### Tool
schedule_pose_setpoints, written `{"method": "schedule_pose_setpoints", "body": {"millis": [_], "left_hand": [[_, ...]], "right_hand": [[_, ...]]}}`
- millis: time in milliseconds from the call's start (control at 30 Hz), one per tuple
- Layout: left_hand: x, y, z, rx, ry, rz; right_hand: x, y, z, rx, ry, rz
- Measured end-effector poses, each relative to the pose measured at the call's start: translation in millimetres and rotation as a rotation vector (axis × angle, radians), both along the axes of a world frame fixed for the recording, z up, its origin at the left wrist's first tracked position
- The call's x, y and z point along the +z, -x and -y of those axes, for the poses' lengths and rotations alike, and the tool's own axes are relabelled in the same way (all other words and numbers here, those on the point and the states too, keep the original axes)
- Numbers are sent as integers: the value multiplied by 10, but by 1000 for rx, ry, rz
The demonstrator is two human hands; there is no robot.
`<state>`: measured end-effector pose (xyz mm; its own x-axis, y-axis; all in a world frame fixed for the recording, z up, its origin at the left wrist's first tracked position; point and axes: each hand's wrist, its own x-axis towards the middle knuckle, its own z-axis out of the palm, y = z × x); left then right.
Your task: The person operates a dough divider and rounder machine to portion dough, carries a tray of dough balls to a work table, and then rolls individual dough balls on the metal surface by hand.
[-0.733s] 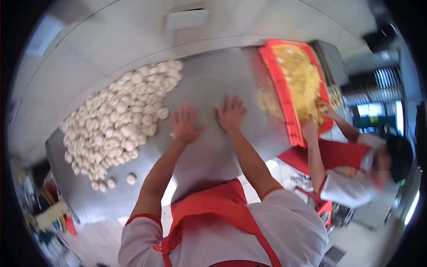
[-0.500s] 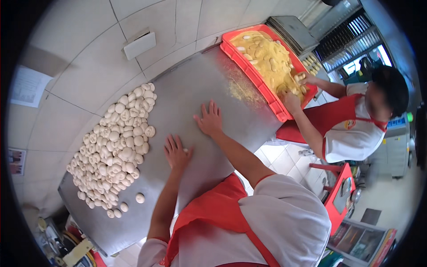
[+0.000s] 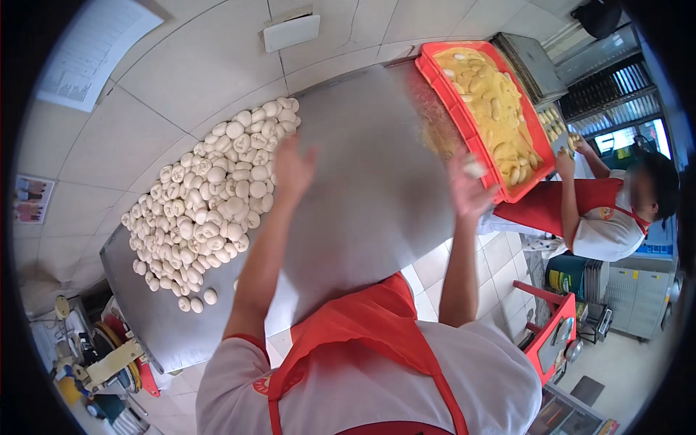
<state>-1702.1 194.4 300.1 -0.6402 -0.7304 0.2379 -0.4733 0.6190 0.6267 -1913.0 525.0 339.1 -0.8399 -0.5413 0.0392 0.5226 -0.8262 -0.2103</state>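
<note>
My left hand (image 3: pixel 293 167), smeared by motion, is at the right edge of a large pile of round pale dough pieces (image 3: pixel 203 210) on the steel table (image 3: pixel 348 232). Its thumb sticks out; whether its fingers hold anything is unclear. My right hand (image 3: pixel 467 185) is raised beside the red tray's near wall, blurred, with a pale dough piece (image 3: pixel 474 168) among its partly spread fingers. The red tray (image 3: pixel 471 145) holds yellow powder (image 3: pixel 493 98) with pale oval pieces in it.
A co-worker (image 3: pixel 609 210) in red apron stands at the right, hands (image 3: pixel 569 156) near a metal tray of small pieces (image 3: pixel 551 127). Stacked metal trays (image 3: pixel 529 65) lie behind the red tray. A tiled wall (image 3: pixel 181 72) backs the table; a red stool (image 3: pixel 551 333) stands at lower right.
My hands have left the table middle and moved apart, left toward the pile, right toward the red tray with a dough piece. The co-worker's hands have moved out of the red tray.
</note>
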Motion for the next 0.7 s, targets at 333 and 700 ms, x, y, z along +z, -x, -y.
{"method": "schedule_pose_setpoints", "body": {"millis": [333,700], "left_hand": [[-296,-393,181,9,-361,-227],[-462,-2264,-1577,331,-623,287]], "right_hand": [[-1263,8,2878,387,-855,-332],[-1930,-683,3166,182,-1606,-840]]}}
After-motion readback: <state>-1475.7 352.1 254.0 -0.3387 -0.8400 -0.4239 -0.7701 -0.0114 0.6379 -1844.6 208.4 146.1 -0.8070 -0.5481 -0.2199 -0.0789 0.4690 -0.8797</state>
